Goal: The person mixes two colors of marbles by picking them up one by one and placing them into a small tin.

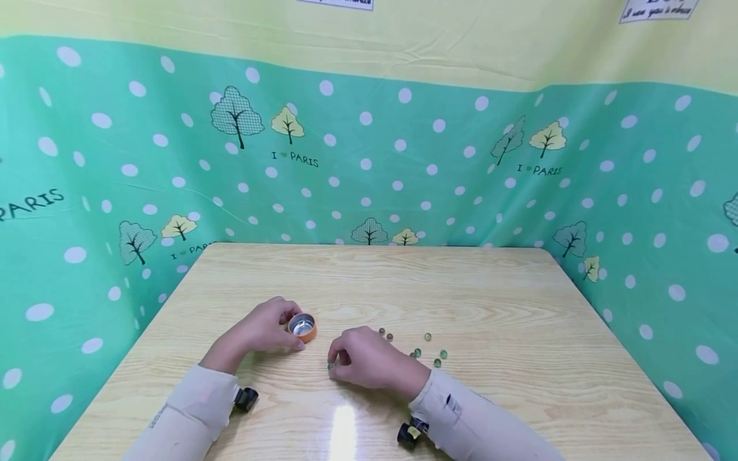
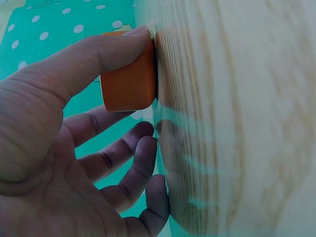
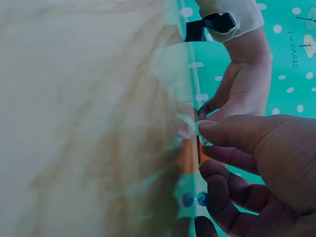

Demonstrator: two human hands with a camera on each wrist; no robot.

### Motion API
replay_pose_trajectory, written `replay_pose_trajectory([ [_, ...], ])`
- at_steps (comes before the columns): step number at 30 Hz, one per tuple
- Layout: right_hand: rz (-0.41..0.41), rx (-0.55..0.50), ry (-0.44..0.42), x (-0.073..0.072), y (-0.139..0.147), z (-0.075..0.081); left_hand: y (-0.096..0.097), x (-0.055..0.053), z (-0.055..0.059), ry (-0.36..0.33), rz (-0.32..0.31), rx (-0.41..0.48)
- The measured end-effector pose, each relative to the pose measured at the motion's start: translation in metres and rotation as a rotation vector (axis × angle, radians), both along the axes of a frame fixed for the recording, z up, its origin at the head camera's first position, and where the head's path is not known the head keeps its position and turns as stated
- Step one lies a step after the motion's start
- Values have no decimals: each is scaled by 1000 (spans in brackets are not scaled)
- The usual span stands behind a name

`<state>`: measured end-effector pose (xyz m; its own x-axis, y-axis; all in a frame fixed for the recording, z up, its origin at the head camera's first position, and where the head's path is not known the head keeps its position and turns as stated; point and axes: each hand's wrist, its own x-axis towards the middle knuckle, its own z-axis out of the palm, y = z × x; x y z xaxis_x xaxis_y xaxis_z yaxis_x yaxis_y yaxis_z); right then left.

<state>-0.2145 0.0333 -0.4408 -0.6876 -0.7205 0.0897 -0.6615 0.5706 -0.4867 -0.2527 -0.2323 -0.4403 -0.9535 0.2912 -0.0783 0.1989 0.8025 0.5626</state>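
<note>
My left hand [image 1: 266, 328] grips a small round tin [image 1: 302, 327], orange outside and silvery inside, that stands upright on the table. In the left wrist view the thumb lies along the orange wall of the tin [image 2: 127, 84], with the index finger on its far side and the other fingers loosely bent at the tabletop. To the right of the tin, my right hand [image 1: 369, 358] pinches a clear greenish glass marble [image 3: 205, 141] between thumb and index finger, low over the wood. Inside the tin only shiny metal shows.
Several loose marbles lie behind and right of my right hand, among them a brownish one [image 1: 382, 331] and a green one [image 1: 443, 354]. The wooden table [image 1: 490, 288] is enclosed by a dotted green curtain [image 1: 398, 166] at the back and sides.
</note>
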Motion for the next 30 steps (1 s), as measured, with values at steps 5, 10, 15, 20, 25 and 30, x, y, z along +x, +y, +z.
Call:
replay_pose_trajectory([
  [5, -21, -21, 5, -3, -3, 6, 1, 0, 1, 0, -5, 1],
  [10, -45, -19, 42, -8, -8, 12, 2, 0, 3, -7, 1, 0],
  [15, -56, -26, 74, -12, -12, 12, 2, 2, 3, -7, 0, -19],
  [20, -113, -52, 119, -17, -20, 12, 2, 3, 3, -4, -1, -17],
  [25, -170, -65, 139, -22, -27, 15, 1, 3, 3, -15, -1, -6],
  [30, -198, -89, 123, -26, -35, 18, 1, 2, 2, -17, -3, -2],
])
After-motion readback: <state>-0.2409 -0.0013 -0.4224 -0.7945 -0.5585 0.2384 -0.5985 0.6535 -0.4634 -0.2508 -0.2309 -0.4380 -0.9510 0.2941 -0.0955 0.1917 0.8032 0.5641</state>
